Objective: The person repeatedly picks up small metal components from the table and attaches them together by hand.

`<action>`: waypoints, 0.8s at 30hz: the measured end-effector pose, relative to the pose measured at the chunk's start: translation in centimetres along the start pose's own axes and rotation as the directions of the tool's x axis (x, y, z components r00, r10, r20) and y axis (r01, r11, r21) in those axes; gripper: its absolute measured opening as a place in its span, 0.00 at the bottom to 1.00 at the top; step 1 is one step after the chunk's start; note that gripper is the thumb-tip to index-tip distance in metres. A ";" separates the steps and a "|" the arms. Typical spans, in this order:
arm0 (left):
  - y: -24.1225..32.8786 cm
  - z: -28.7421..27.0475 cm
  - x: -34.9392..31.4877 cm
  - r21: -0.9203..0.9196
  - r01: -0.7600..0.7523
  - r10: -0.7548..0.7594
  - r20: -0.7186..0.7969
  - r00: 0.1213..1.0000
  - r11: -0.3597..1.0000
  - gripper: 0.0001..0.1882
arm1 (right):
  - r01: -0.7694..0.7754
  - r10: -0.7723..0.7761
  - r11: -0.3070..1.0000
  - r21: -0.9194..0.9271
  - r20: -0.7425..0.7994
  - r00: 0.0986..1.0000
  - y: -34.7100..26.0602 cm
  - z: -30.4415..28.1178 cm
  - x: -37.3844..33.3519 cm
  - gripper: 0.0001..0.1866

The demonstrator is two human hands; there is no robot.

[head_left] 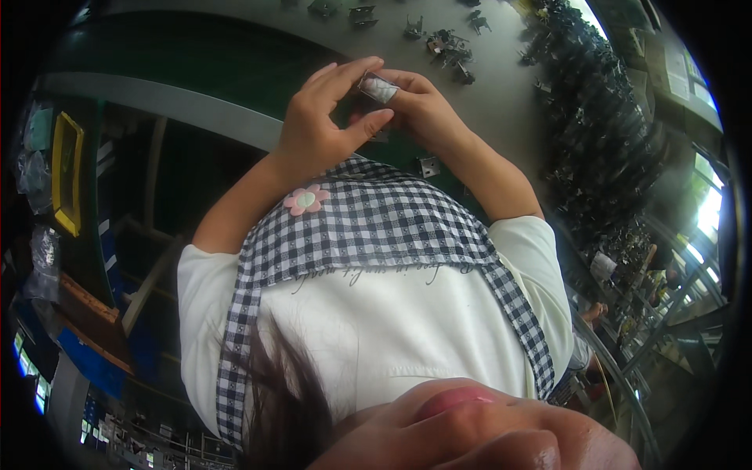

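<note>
My left hand (319,117) is raised over the worktable edge, its fingers stretched toward my right hand and its thumb apart from them. My right hand (423,108) is closed, with its fingers curled behind a small silver-and-white piece (379,88). That piece lies along the right thumb; I cannot tell whether it is a metal part or a wrapping on the thumb. The fingertips of my left hand reach its upper edge. Below the right hand, near the checked apron (368,211), a small square metal part (429,166) rests on the table.
On the grey tabletop (501,94), several small metal parts (450,48) lie loose at the far side. A large heap of dark metal parts (599,117) spreads along the right. At the left are a yellow frame (67,172) and clear plastic bags (43,254).
</note>
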State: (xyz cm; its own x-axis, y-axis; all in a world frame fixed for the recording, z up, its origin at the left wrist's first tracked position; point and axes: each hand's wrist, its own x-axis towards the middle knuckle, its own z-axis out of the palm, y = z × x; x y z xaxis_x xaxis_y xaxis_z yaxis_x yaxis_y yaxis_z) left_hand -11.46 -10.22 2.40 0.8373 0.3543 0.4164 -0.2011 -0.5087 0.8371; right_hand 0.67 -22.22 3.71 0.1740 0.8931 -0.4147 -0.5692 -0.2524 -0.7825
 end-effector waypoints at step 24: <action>-0.2 -0.8 0.1 -0.628 0.640 -0.459 0.454 0.764 0.443 0.17 | 0.513 -0.640 -0.266 -0.816 0.548 0.539 -0.5 -0.3 -1.1 0.17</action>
State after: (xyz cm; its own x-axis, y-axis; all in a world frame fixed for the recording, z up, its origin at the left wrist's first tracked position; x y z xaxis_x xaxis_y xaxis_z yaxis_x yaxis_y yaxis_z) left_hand -11.77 -9.44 2.61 0.9626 0.1478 -0.2271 0.1271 0.4939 0.8602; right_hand 1.02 -23.16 4.43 0.0180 0.8471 0.5312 0.8968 0.2212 -0.3832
